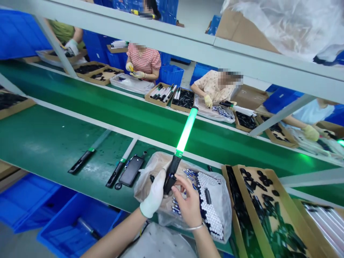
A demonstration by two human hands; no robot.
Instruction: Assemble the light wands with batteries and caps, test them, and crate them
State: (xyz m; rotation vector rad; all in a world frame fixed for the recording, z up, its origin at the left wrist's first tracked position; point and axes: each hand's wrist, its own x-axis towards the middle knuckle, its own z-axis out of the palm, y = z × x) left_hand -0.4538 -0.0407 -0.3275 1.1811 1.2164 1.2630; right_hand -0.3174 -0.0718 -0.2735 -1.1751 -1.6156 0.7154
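A light stick [185, 134] with a black handle glows green and points up and away from me. My left hand [156, 190], in a white glove, is closed around its handle. Bare and with a bracelet at the wrist, my right hand [189, 202] touches the lower end of the handle with thumb and fingers. Beneath both hands lies a plastic-lined tray [227, 215] with many small silvery cylinders and blue-and-white pieces. Left of the tray are a black phone [131, 171] and two unlit sticks [116, 173] [82, 162].
Cardboard boxes [278, 179] of black parts and clear tubes stand at the right. Blue bins [57, 229] sit below the table at the left. A metal rail [188, 43] crosses above. Several people work across the green belt [129, 111] beside more trays.
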